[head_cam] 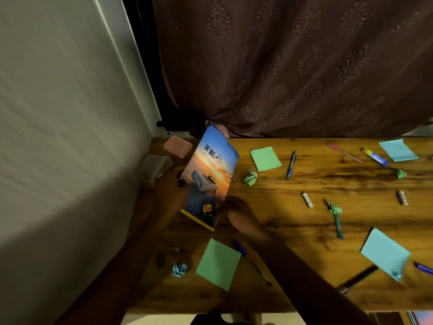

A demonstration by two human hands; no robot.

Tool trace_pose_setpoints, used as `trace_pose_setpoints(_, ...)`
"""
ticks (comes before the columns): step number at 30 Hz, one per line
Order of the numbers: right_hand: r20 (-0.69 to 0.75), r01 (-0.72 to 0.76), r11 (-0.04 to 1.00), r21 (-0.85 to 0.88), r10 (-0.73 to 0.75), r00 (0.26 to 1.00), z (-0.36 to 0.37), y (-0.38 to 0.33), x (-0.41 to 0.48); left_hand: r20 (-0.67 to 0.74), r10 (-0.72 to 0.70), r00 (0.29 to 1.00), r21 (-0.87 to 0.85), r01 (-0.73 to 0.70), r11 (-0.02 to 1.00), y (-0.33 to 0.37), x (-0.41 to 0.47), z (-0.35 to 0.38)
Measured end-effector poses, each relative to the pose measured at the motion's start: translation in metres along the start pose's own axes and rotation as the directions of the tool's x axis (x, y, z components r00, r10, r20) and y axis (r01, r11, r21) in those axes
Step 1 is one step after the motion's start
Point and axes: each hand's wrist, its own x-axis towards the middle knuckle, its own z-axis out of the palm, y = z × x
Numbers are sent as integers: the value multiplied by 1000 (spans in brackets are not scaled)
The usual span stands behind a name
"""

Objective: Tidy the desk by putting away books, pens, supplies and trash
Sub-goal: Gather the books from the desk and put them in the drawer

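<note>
**Operator:** Currently, where is the book?

**Guide:** You hold the book [212, 165] tilted up over the left end of the desk [304, 231], with its sunset cover facing you. Your left hand [173, 184] grips its left edge, thumb on the cover. Your right hand [234, 207] grips the lower right corner.

**Operator:** Which containers are present?

**Guide:** A clear plastic container [154, 167] stands in the desk's far left corner, just beside your left hand. It is blurred, so its contents cannot be told. A pink square piece [178, 146], lid or box, lies just behind it.

**Operator:** And the loose items?

**Guide:** A green note [219, 263], a blue pen [291, 164] and a crumpled green paper [250, 177] lie directly on the desk.
</note>
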Motion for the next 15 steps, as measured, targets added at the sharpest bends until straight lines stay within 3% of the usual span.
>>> trace_pose_setpoints(5, -8, 23, 994, 107, -23, 1000, 7, -10, -14, -73, 73, 995, -180, -86, 980, -5, -18, -6)
trace_pose_setpoints(8, -96, 87, 978, 192, -69, 993, 6, -16, -23, -107, 88, 990, -320, -118, 940, -5, -27, -11)
trace_pose_setpoints(15, -268, 231, 915, 330, -144, 953, -41, -2, -60, -106, 97, 990, -412, -132, 901, 28, -44, 8)
